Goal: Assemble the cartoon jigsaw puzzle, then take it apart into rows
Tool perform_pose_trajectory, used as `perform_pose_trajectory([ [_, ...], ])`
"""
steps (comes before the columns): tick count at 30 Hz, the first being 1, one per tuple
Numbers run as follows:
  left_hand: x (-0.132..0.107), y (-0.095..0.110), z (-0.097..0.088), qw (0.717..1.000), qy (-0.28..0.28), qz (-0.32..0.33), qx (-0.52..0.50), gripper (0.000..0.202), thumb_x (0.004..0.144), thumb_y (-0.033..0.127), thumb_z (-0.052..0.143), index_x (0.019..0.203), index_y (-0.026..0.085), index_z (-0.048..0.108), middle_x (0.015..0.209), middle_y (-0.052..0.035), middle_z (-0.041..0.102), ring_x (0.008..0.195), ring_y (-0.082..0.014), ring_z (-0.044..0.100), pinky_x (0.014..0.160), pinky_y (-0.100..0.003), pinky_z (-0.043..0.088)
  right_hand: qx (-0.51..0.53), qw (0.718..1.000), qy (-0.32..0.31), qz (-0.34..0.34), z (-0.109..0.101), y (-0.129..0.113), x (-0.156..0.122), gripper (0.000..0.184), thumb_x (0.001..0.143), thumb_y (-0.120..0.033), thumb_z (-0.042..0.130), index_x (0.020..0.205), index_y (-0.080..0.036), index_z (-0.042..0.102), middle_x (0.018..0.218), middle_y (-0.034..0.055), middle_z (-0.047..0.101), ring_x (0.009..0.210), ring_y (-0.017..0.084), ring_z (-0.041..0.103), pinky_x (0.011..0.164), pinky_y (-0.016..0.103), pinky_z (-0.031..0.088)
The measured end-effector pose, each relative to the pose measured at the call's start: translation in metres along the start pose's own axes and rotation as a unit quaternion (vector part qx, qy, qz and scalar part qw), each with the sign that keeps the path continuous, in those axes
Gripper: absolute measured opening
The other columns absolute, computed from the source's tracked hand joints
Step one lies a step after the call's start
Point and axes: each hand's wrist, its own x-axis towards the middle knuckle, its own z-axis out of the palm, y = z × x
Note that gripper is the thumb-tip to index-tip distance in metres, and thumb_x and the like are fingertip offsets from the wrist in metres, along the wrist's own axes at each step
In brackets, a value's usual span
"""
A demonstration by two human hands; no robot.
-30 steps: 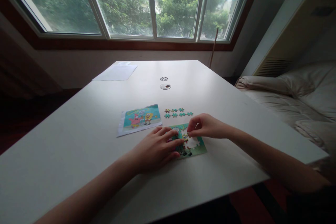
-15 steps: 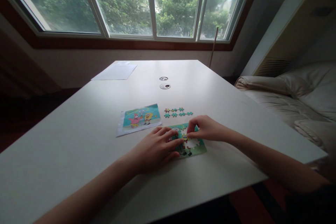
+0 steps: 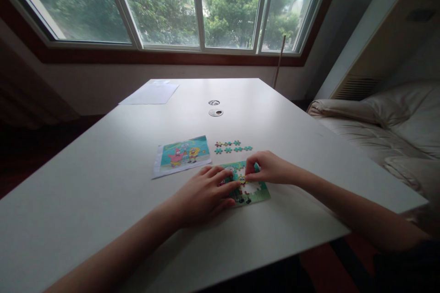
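A partly assembled jigsaw puzzle (image 3: 257, 198) lies flat on the white table, with a white gap in its right half. My left hand (image 3: 209, 191) rests on its left side, fingers spread and holding nothing. At the gap, the thumb and forefinger of my right hand (image 3: 270, 168) are pinched on a small yellow puzzle piece (image 3: 242, 179) with a cartoon face, partly covered by the fingers. Just beyond the puzzle, several loose puzzle pieces (image 3: 228, 150) lie in two rows. To their left is a printed picture sheet (image 3: 184, 155) with cartoon figures.
The white table (image 3: 103, 160) reaches toward a window. White paper (image 3: 149, 94) lies at its far left corner. Two round inserts (image 3: 216, 112) sit in the far middle of the tabletop. A pale padded sofa (image 3: 371, 132) stands on the right, and a thin stick (image 3: 280, 62) leans near the window.
Almost nothing differs. Both hands keep their places at the puzzle, and the view has shifted very slightly.
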Motion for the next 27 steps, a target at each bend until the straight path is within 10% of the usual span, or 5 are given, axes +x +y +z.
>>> perform_pose_trajectory([
  [12, -0.002, -0.002, 0.001, 1.0, -0.012, -0.004, -0.02, 0.036, 0.089, 0.039, 0.035, 0.123, 0.029, 0.042, 0.117, -0.0079, 0.049, 0.1, -0.0261, 0.047, 0.085, -0.044, 0.036, -0.057, 0.996, 0.069, 0.013, -0.031, 0.033, 0.027, 0.016, 0.073, -0.028, 0.056, 0.08, -0.018, 0.067, 0.07, 0.0009, 0.063, 0.059, 0.01, 0.051, 0.056, 0.02, 0.037],
  [27, -0.003, -0.002, -0.002, 1.0, -0.009, -0.003, -0.023, 0.035, 0.089, 0.038, 0.038, 0.122, 0.028, 0.042, 0.12, -0.0073, 0.048, 0.101, -0.0262, 0.048, 0.085, -0.044, 0.037, -0.076, 0.993, 0.088, -0.024, -0.015, 0.046, 0.091, 0.021, 0.07, -0.03, 0.06, 0.086, -0.019, 0.068, 0.076, 0.0006, 0.065, 0.06, 0.009, 0.052, 0.057, 0.018, 0.037],
])
